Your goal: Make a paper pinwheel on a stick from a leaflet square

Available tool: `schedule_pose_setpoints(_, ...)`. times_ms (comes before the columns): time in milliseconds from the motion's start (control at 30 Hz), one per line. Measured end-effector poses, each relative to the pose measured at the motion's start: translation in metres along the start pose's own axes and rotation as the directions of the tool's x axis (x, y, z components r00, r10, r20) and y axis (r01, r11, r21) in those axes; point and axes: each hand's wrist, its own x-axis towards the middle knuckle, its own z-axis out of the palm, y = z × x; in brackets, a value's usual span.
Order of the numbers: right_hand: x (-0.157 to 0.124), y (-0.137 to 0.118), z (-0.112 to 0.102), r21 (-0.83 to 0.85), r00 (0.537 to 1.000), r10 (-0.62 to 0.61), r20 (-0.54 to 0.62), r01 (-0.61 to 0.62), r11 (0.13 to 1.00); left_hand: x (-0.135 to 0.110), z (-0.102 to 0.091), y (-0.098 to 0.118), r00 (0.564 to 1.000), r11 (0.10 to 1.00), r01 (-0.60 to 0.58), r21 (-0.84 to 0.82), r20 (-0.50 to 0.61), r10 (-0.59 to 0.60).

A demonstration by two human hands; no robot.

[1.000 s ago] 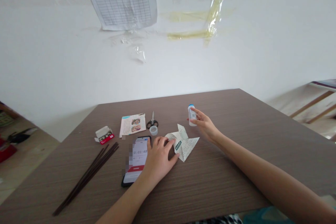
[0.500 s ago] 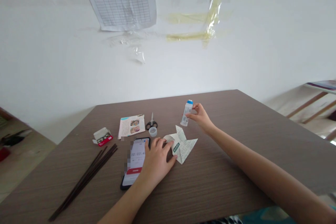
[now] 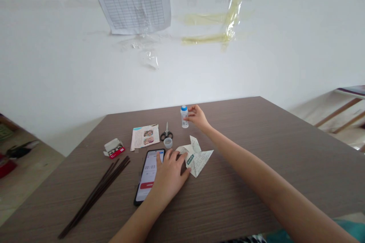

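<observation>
At the back of the table, a translucent glue bottle (image 3: 184, 118) with a blue top stands upright. The thumb and fingers of my right hand (image 3: 199, 117) are around its right side. My left hand (image 3: 171, 169) lies with its fingers spread, fingertips on the left edge of a folded paper piece (image 3: 202, 159), printed and shaped like a pinwheel. Partly beneath that hand and wrist is a phone (image 3: 144, 174) showing a running timer. Just beyond the left fingers sits a small clear cap (image 3: 168, 143).
Black-handled scissors (image 3: 167, 133) lie beside a printed booklet (image 3: 145, 136). Farther left are an open small red-and-white box (image 3: 114, 149) and several thin dark sticks (image 3: 94, 197). A white wall (image 3: 213, 76) with a taped sheet (image 3: 134, 3) rises behind the table (image 3: 242, 205).
My right hand has moved left and away from me with the glue bottle, which went from tilted to upright. My left hand has stayed on the paper.
</observation>
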Motion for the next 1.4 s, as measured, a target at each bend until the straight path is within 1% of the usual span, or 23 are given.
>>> schedule_pose_setpoints(300,0.014,0.011,0.041,-0.056,0.995,0.055,0.077,-0.051,0.997,0.002,0.01,-0.016,0.997,0.999,-0.035,-0.033,-0.068,0.032)
schedule_pose_setpoints(400,0.017,0.013,0.054,-0.066,0.992,0.066,0.103,-0.059,0.996,0.001,0.009,-0.018,0.999,0.999,-0.02,-0.028,-0.051,0.018)
schedule_pose_setpoints(500,0.019,0.016,0.064,-0.063,0.991,0.063,0.117,-0.056,0.996,0.001,0.006,-0.018,1.0,1.0,-0.016,-0.019,-0.011,0.016)
schedule_pose_setpoints(600,0.019,0.019,0.07,-0.06,0.991,0.054,0.125,-0.046,0.997,0.0,0.004,-0.017,1.0,1.0,-0.005,-0.016,0.025,0.006)
schedule_pose_setpoints(700,0.019,0.02,0.071,-0.058,0.99,0.043,0.133,-0.036,0.998,0.0,0.003,-0.016,1.0,1.0,-0.007,-0.028,0.018,0.007)
schedule_pose_setpoints(900,0.019,0.021,0.069,-0.08,0.987,0.065,0.144,-0.054,0.995,0.001,0.001,-0.015,1.0,1.0,0.0,-0.019,0.027,0.0)
schedule_pose_setpoints(1033,0.016,0.023,0.06,-0.119,0.988,0.089,0.126,-0.074,0.99,0.0,-0.001,-0.012,1.0,1.0,0.0,-0.019,0.009,0.0)
schedule_pose_setpoints(1233,0.0,0.02,0.03,-0.182,0.991,0.092,0.101,-0.073,0.981,0.0,-0.008,-0.007,0.998,1.0,0.018,-0.012,0.063,-0.017)
schedule_pose_setpoints(1300,-0.008,0.014,0.019,-0.203,0.988,0.096,0.122,-0.07,0.977,0.0,-0.007,-0.006,0.998,1.0,0.02,-0.01,0.054,-0.02)
schedule_pose_setpoints(1400,-0.022,0.002,0.002,-0.229,0.976,0.105,0.192,-0.06,0.972,0.002,-0.001,-0.007,1.0,1.0,0.011,-0.008,0.022,-0.011)
